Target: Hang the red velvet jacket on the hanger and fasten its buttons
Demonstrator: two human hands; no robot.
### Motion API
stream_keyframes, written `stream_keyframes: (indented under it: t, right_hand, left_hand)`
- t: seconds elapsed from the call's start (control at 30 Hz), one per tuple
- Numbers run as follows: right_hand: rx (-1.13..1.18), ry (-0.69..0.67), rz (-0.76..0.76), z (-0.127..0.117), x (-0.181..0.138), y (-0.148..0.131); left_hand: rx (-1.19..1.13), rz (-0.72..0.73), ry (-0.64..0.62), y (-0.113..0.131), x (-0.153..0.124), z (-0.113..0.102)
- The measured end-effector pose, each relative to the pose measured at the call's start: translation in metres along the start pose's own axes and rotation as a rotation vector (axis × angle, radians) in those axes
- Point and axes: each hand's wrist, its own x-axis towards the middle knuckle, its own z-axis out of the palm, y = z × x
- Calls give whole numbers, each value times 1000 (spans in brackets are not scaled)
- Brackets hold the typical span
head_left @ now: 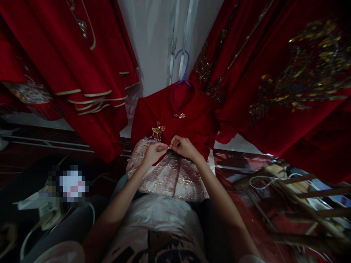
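Note:
A small red jacket (192, 120) hangs on a purple hanger (184, 69) in front of me, over a pale pink and gold skirt (170, 179). A gold tasselled ornament (158, 132) and a pearl clasp (179, 115) sit on its front. My left hand (154, 150) and my right hand (183, 146) meet at the jacket's lower front edge. Both pinch at a small fastening there, too small to name.
Large red embroidered garments hang to the left (82, 80) and to the right (287, 91). A white wall (156, 40) lies behind. Wooden chair parts and white cords (296, 197) lie at the lower right, and a dark heap of things at the lower left.

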Motion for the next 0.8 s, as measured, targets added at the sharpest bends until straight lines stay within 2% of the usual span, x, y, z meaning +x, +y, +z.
stream_keyframes:
  t: [0.13,0.27,0.37,0.5,0.8]
  right_hand:
    - [-115,10,51,-18,-5,-5]
    - [-120,-13,89,-34,-11,-9]
    - [-85,-95,149,-29,-11,-7]
    - [-92,-93,149,-12,-6,-2]
    - [-12,-66,96,0,0,6]
  left_hand:
    - [65,8,73,-1,-2,-1]
    - [191,82,31,0,-6,3]
    - [320,164,24,2,-7,7]
    - [411,210,33,2,-7,10]
    - [296,175,45,2,-11,12]
